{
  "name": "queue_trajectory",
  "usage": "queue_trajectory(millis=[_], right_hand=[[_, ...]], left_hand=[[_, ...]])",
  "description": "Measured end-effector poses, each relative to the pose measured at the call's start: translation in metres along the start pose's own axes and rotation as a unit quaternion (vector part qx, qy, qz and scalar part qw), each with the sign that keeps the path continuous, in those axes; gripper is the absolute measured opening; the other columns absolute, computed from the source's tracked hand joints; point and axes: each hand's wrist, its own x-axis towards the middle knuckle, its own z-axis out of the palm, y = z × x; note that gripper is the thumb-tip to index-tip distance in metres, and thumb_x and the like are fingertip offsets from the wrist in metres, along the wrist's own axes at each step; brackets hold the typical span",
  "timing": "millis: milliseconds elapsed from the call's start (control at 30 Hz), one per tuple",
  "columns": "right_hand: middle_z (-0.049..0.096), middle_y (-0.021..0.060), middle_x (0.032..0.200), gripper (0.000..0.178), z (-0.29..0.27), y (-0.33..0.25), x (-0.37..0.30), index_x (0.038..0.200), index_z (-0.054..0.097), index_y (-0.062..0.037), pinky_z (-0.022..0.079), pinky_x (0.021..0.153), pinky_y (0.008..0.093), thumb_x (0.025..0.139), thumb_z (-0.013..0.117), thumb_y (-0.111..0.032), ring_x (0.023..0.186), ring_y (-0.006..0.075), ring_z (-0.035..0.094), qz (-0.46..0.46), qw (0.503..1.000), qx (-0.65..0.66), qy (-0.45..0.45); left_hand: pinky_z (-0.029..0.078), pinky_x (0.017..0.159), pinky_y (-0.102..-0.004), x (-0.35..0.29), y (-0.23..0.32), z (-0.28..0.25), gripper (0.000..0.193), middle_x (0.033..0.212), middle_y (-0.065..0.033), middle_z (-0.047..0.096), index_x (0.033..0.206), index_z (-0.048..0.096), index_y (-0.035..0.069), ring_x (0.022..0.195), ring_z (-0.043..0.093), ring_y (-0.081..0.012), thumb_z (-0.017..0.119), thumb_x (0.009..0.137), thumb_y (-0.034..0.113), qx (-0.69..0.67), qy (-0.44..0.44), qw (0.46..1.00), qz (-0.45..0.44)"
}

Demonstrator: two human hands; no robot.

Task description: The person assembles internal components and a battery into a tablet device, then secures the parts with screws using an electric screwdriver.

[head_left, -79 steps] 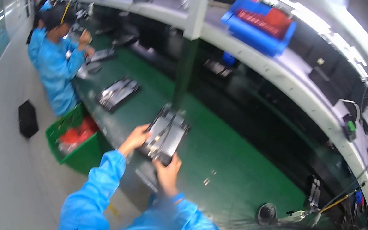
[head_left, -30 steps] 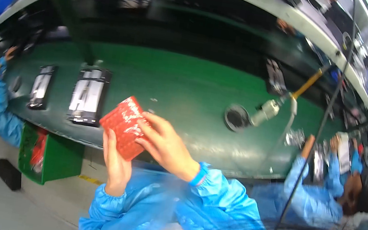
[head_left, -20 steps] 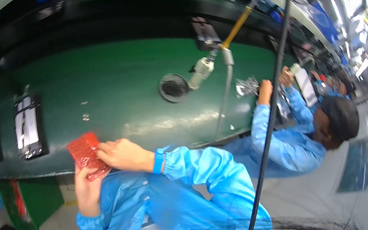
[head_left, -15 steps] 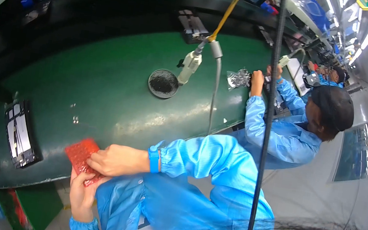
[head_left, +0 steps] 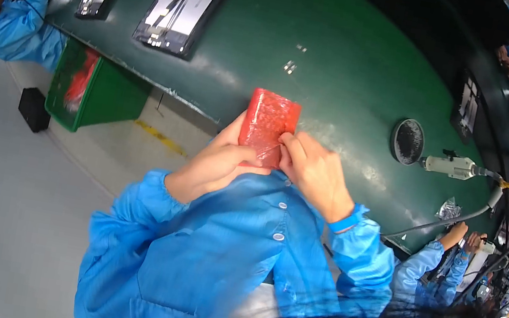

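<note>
A red bubble-wrap packet [head_left: 271,121] is held upright in front of my chest, at the near edge of the green bench. My left hand [head_left: 217,163] grips it from the left and below, the thumb lying across its lower front. With bent fingers, my right hand [head_left: 315,169] pinches the packet's right side near the lower corner. A blue band [head_left: 350,219] circles my right wrist. What is inside the wrap cannot be made out.
Flat black-and-silver device assemblies [head_left: 178,8] lie on the green bench [head_left: 351,61], with small metallic bits [head_left: 290,67] beyond the packet. Rightward are a round dish [head_left: 408,142] of dark bits and a corded power screwdriver [head_left: 455,167]. A green bin [head_left: 107,94] stands below; co-workers sit at both sides.
My view has swung round, so the assemblies now appear upper left and the screwdriver at the right. Both hands stay on the packet, which now stands more upright.
</note>
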Motion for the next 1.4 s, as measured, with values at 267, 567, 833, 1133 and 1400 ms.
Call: queue_trajectory(millis=[267, 567, 833, 1133, 1400], right_hand=[[0.048, 0.0084, 0.093, 0.022, -0.009, -0.023, -0.003, 0.092, 0.064, -0.0035, 0.046, 0.076, 0.0342, 0.087, 0.081, -0.017, 0.087, 0.0236, 0.052, 0.025, 0.94, 0.321, -0.112], [0.058, 0.0141, 0.109, 0.034, -0.026, -0.006, -0.015, 0.11, 0.069, -0.0021, 0.052, 0.084, 0.0376, 0.081, 0.084, -0.011, 0.103, 0.0253, 0.059, 0.005, 0.97, 0.231, 0.08], [0.07, 0.0248, 0.122, 0.046, 0.015, -0.022, 0.012, 0.136, 0.062, 0.0012, 0.058, 0.086, 0.0404, 0.093, 0.073, -0.008, 0.109, 0.0391, 0.071, 0.11, 0.975, 0.145, 0.125], [0.071, 0.0028, 0.089, 0.026, 0.033, -0.015, 0.013, 0.11, 0.069, 0.0061, 0.052, 0.072, 0.0233, 0.108, 0.057, -0.017, 0.078, 0.0077, 0.064, 0.259, 0.76, 0.524, 0.283], [0.063, 0.0191, 0.129, 0.032, 0.02, -0.028, 0.025, 0.127, 0.064, 0.0039, 0.058, 0.09, 0.033, 0.097, 0.069, -0.005, 0.114, 0.0267, 0.066, 0.083, 0.908, 0.307, 0.272]], left_hand=[[0.057, 0.091, -0.0335, -0.003, -0.002, -0.018, 0.051, 0.13, -0.0075, 0.063, 0.148, 0.045, 0.007, 0.113, 0.065, -0.0144, 0.061, 0.1, 0.008, 0.051, -0.064, 0.997, 0.016], [0.057, 0.091, -0.0343, 0.02, 0.022, -0.031, 0.032, 0.118, -0.0063, 0.07, 0.13, 0.06, 0.005, 0.106, 0.07, -0.0167, 0.063, 0.105, 0.025, -0.147, 0.024, 0.983, 0.103], [0.053, 0.1, -0.0338, 0.007, -0.015, -0.015, 0.041, 0.134, -0.0074, 0.062, 0.141, 0.05, 0.004, 0.122, 0.062, -0.0164, 0.063, 0.105, 0.019, -0.083, 0.032, 0.969, 0.232], [0.051, 0.102, -0.0328, 0.014, -0.015, -0.021, 0.037, 0.131, -0.0088, 0.064, 0.136, 0.051, 0.001, 0.118, 0.063, -0.0158, 0.06, 0.106, 0.022, -0.115, 0.019, 0.959, 0.258], [0.054, 0.092, -0.028, 0.009, -0.022, -0.015, 0.028, 0.118, -0.0097, 0.067, 0.123, 0.05, 0.001, 0.108, 0.064, -0.0122, 0.067, 0.101, 0.008, 0.07, 0.157, 0.907, 0.384]])
